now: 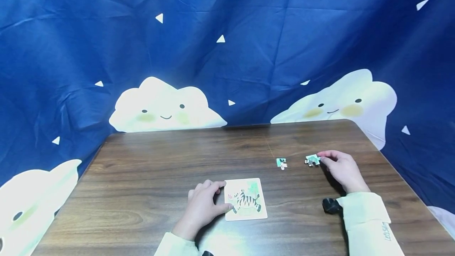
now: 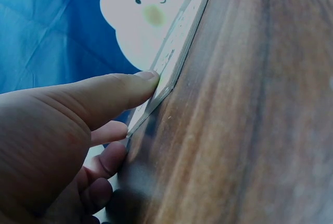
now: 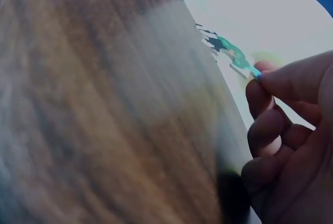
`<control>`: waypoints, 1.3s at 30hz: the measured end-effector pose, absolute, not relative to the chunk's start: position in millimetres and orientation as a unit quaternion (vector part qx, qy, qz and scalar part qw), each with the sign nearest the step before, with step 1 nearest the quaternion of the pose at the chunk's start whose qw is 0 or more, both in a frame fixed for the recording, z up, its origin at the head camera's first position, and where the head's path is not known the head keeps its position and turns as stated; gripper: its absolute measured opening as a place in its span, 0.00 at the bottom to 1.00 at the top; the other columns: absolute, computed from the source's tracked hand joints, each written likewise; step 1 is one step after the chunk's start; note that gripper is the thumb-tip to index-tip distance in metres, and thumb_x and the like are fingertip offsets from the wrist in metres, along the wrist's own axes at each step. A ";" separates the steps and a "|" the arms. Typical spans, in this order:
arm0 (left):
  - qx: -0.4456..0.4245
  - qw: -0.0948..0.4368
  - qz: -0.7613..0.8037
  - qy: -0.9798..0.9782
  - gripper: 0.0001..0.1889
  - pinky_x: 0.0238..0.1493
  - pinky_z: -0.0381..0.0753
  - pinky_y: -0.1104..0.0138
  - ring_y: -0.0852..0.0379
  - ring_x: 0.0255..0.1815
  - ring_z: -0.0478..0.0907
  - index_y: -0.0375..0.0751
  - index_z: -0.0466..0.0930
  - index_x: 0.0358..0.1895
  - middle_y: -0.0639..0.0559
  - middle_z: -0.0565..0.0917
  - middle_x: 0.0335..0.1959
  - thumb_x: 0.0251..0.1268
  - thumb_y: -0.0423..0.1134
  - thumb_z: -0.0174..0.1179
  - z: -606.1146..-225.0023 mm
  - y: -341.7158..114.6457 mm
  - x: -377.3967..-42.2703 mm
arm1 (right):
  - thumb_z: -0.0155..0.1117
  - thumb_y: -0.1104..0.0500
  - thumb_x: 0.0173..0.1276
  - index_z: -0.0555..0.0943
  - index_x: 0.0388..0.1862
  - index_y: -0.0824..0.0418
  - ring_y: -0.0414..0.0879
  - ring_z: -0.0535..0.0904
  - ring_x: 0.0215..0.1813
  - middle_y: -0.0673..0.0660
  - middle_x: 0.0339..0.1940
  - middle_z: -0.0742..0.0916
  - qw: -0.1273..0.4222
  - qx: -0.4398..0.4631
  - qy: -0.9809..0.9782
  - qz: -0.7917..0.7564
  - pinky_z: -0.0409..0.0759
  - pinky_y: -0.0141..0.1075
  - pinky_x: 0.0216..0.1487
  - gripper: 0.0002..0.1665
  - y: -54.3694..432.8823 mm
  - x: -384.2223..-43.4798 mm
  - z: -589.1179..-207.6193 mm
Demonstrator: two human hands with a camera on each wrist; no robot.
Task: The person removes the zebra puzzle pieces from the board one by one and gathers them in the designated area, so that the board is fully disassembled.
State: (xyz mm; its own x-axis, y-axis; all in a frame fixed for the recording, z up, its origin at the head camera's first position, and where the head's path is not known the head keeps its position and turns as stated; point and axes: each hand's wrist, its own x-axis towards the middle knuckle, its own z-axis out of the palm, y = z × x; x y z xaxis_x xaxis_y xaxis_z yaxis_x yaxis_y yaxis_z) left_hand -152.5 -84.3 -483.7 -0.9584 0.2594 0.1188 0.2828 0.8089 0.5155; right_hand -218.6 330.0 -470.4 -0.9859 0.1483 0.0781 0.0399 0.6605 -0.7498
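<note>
Right fingers [image 1: 329, 154] pinch a puzzle piece [image 1: 312, 159]; left fingers [image 1: 214, 186], thumb parted from index, hold the zebra board [image 1: 246, 200]

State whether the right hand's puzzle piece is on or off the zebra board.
Off: the right hand pinches the puzzle piece away from the zebra board.

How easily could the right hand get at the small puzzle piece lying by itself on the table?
Fairly easily, it seems, yes: nothing covers the lone piece, though the right hand pinches another puzzle piece and might have to release that first.
</note>
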 end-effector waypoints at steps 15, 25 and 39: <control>-0.140 0.021 -0.278 -0.950 0.34 0.43 0.60 0.57 0.59 0.38 0.66 0.48 0.82 0.59 0.63 0.76 0.38 0.46 0.56 0.75 -482.0 -83.7 -152.2 | 0.58 0.56 0.74 0.82 0.49 0.70 0.63 0.76 0.55 0.70 0.49 0.85 0.067 -0.065 -0.916 0.391 0.67 0.54 0.55 0.17 325.1 -223.8 -469.5; -0.140 0.022 -0.275 -0.951 0.34 0.43 0.60 0.56 0.58 0.38 0.67 0.48 0.82 0.59 0.63 0.76 0.37 0.46 0.56 0.75 -481.0 -83.5 -151.7 | 0.66 0.53 0.69 0.84 0.45 0.68 0.57 0.80 0.45 0.64 0.41 0.87 0.040 -0.024 -0.938 0.343 0.71 0.48 0.46 0.18 322.8 -223.6 -470.8; -0.140 0.021 -0.277 -0.950 0.33 0.43 0.60 0.56 0.58 0.39 0.67 0.48 0.82 0.59 0.62 0.76 0.38 0.47 0.56 0.75 -482.3 -83.7 -152.0 | 0.64 0.58 0.68 0.85 0.47 0.67 0.65 0.78 0.52 0.68 0.48 0.86 0.022 -0.001 -0.948 0.318 0.71 0.59 0.53 0.15 317.4 -224.1 -467.0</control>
